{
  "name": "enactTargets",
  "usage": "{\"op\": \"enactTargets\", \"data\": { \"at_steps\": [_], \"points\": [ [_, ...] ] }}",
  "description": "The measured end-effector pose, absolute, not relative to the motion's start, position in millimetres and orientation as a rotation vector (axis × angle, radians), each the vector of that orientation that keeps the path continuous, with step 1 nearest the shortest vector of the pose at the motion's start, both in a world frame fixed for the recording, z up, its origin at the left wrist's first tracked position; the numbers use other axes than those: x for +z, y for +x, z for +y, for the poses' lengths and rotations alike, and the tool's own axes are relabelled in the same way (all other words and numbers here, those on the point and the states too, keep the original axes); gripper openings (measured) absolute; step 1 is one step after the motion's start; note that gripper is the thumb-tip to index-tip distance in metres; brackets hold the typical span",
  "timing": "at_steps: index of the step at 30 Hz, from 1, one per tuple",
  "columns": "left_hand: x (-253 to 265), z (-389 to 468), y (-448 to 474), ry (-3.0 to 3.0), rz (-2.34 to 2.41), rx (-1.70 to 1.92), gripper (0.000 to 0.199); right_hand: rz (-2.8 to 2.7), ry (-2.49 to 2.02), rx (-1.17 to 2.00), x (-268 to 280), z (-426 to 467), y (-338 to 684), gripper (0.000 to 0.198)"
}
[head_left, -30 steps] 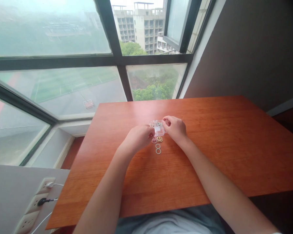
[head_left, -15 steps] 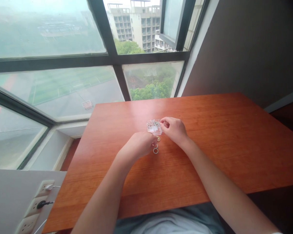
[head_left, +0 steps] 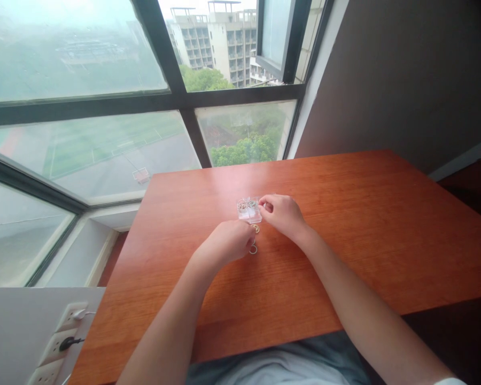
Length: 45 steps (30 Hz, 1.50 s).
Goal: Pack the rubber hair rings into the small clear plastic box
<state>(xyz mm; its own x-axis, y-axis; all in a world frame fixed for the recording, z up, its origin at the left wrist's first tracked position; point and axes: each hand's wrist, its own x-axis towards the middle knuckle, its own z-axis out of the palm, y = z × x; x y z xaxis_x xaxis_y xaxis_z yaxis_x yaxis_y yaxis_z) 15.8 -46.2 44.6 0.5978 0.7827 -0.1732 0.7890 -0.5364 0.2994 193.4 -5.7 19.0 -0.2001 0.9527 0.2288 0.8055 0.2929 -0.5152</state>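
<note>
Left hand [head_left: 227, 243] lower now, rings [head_left: 253, 247] at grip

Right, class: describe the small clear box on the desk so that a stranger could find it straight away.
Start at the orange-brown wooden table under the big window. Near its middle the two hands meet; the small clear plastic box sits just beyond the left hand, at the right hand's fingertips. Unlike the loose rings lying flat beside it, it is a see-through square case with rings inside.
</note>
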Motion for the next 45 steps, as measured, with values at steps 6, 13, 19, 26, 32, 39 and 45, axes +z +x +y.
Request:
{"op": "enactTargets", "data": {
  "at_steps": [6, 13, 19, 26, 32, 39, 45],
  "points": [
    [50, -39, 9, 2.51, 1.35, 0.094, 0.015, -2.199, -1.484, 0.434, 31, -11, 196, 0.013],
    [49, -27, 4, 2.485, 1.572, 0.336, 0.013, -2.589, -1.314, 0.586, 41, -30, 191, 0.014],
    [39, -23, 8, 2.432, 1.634, 0.653, 0.012, -2.78, -1.225, 0.626, 40, -40, 178, 0.006],
    [30, -20, 16, 2.378, 1.695, 0.728, 0.014, -2.81, -1.222, 0.58, 40, -43, 171, 0.009],
    [22, -12, 26, 2.37, 1.802, 0.634, 0.017, -2.8, -1.15, 0.629, 33, -41, 172, 0.011],
    [21, -11, 12, 2.319, 1.874, 0.681, 0.018, -2.761, -1.142, 0.641, 32, -41, 175, 0.012],
    [29, -14, 0, 2.347, 1.784, 0.683, 0.017, -2.261, -1.442, 0.478, 33, -24, 180, 0.013]
  ]
}}
